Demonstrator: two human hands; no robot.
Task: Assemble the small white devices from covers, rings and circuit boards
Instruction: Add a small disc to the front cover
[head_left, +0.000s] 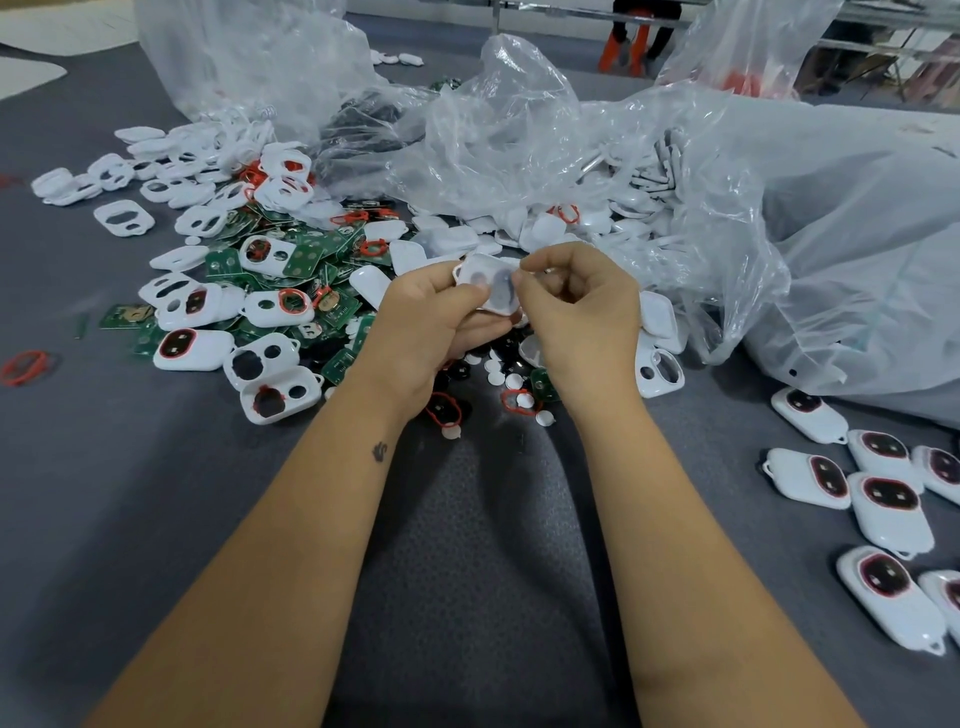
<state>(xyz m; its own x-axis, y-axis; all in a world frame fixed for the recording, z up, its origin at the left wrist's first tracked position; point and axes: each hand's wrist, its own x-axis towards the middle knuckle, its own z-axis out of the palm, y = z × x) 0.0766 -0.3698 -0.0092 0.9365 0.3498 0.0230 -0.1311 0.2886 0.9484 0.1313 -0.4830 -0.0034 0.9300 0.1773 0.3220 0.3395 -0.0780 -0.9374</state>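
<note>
Both hands, left (415, 317) & right (576, 306), grip white cover (485, 286) (over parts pile).

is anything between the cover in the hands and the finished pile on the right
Nothing visible does. Both the left hand and right hand hold the cover above the parts heap. From there to the finished pile, the grey cloth lies bare; the plastic bag sits farther back, off that path.

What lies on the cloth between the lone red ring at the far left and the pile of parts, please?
In the head view, only bare grey cloth separates the red ring from the pile.
</note>
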